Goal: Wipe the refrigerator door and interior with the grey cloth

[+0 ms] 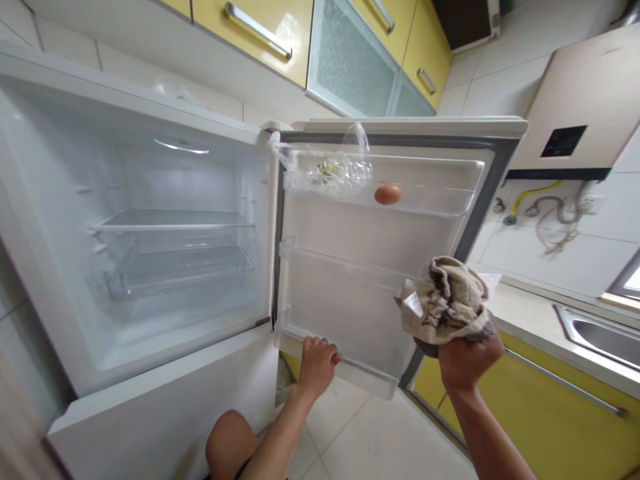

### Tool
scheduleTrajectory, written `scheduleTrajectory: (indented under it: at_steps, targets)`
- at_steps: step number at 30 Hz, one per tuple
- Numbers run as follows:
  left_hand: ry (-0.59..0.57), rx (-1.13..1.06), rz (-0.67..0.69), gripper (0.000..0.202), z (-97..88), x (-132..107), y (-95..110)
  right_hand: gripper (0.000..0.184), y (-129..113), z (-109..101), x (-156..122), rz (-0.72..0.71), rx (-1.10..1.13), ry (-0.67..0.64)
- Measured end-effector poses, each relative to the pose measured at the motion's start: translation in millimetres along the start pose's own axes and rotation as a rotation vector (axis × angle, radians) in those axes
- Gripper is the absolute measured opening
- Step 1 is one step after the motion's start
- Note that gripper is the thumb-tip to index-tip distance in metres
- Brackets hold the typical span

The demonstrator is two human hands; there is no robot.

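The white fridge (150, 347) stands with its upper door (350, 233) swung open to the right. My left hand (316, 363) grips the bottom edge of that door, fingers curled over the lowest door shelf. My right hand (465, 360) is closed around a crumpled beige cloth (445, 300), held up just in front of the door's right edge. On the top door shelf lie one brown egg (389, 194) and a clear plastic bag (330, 170). The fridge interior shows bare glass shelves (170, 220) and a clear drawer.
Yellow wall cabinets (260, 27) with frosted glass panels hang above. To the right run a pale countertop (525, 313), a steel sink (595, 333) and yellow base cabinets (550, 413). A wall heater (575, 113) with hoses hangs beyond. My knee (227, 443) shows over the tiled floor.
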State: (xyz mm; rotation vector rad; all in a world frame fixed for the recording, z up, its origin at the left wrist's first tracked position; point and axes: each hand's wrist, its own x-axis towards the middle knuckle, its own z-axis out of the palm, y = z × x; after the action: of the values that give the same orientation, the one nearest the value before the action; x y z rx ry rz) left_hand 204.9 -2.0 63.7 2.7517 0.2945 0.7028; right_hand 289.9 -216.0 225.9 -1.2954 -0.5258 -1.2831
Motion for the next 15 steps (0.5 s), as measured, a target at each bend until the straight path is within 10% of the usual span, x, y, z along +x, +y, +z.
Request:
scheduleTrajectory:
  at_steps: [8, 15]
  targets:
    - [-0.018, 0.008, 0.008, 0.018, 6.2, 0, -6, 0.041, -47, 56, 17, -0.631, -0.092, -0.468]
    - [-0.009, 0.005, 0.007, 0.018, 8.8, 3, -6, 0.021, -111, 155, 2, -0.570, -0.428, -1.042]
